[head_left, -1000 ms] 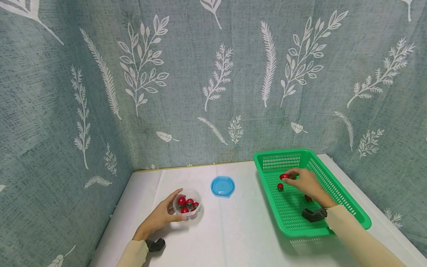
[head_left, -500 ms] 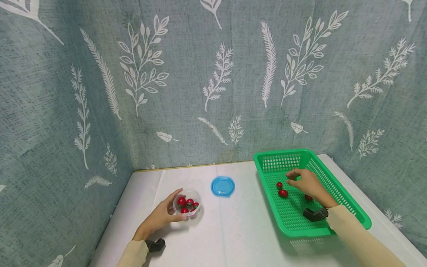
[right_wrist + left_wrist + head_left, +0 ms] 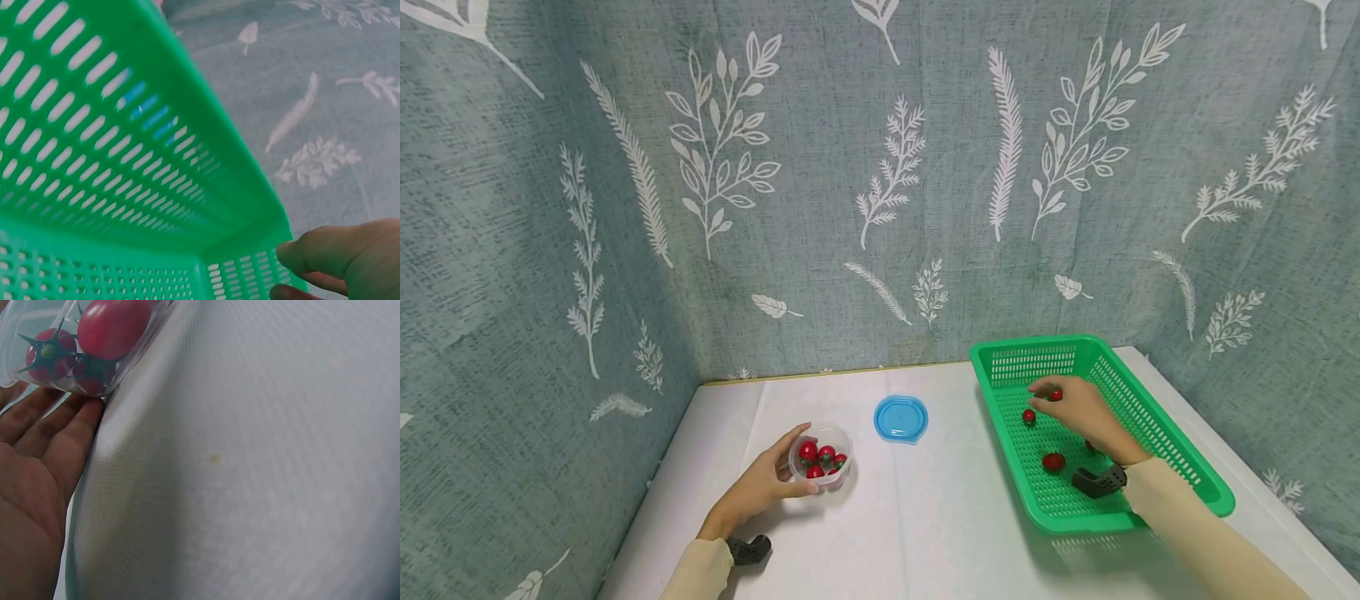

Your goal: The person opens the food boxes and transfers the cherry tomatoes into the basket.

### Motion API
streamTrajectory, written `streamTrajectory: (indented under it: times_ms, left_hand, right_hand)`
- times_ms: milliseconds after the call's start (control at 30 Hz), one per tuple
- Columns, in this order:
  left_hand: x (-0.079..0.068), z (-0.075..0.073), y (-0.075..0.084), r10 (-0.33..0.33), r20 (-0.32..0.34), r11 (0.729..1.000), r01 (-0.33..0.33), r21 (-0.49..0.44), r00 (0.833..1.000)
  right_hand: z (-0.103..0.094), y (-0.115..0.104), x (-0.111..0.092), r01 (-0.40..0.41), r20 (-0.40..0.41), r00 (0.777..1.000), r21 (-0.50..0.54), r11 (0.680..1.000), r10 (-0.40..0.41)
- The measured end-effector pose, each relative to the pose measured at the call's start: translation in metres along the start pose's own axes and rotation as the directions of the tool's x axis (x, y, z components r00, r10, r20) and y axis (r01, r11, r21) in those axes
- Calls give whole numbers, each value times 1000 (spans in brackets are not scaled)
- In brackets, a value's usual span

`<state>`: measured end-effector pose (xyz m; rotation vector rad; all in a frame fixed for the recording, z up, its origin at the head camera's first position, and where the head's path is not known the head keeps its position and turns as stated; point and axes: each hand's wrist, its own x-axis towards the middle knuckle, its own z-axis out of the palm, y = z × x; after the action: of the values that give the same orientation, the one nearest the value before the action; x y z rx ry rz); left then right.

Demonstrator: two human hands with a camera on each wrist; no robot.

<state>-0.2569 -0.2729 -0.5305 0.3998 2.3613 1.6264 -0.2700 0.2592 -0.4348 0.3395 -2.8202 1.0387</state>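
Observation:
My left hand (image 3: 763, 483) holds a small clear plastic tub (image 3: 835, 432) on the table, thumb on its near side and fingers on its far side. Several red cherry tomatoes (image 3: 114, 328) with green stem tops lie in it. Over the green basket (image 3: 1075, 523) hovers my right hand (image 3: 1086, 417), thumb and index finger apart and nothing between them. Behind these fingers shows a tomato (image 3: 1056, 395); just below the fingertips lies a small one (image 3: 1029, 417). A larger tomato (image 3: 1053, 462) lies nearer the basket's front, and another (image 3: 1090, 446) is partly hidden by the right wrist.
A blue lid (image 3: 901, 418) lies on the white table between tub and basket. The basket's perforated walls (image 3: 94, 119) rise around the right hand. A patterned grey-green cloth (image 3: 820, 250) hangs behind and beside the table.
My right hand has let go of the larger tomato, which has rolled toward the basket's front. That hand then moved slightly left. My left hand and the tub have stayed in place.

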Motion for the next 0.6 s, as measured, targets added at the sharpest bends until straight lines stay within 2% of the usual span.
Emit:
streamTrajectory:
  times_ms: [267, 600]
  left_hand:
    - [1, 0, -1, -2, 1, 1000, 2, -1, 1000]
    - [1, 0, -2, 9, 14, 1000, -8, -10, 1000]
  right_hand:
    - [8, -20, 12, 13, -1, 1000, 21, 1000, -13]
    - [21, -49, 23, 82, 19, 996, 79, 994, -83]
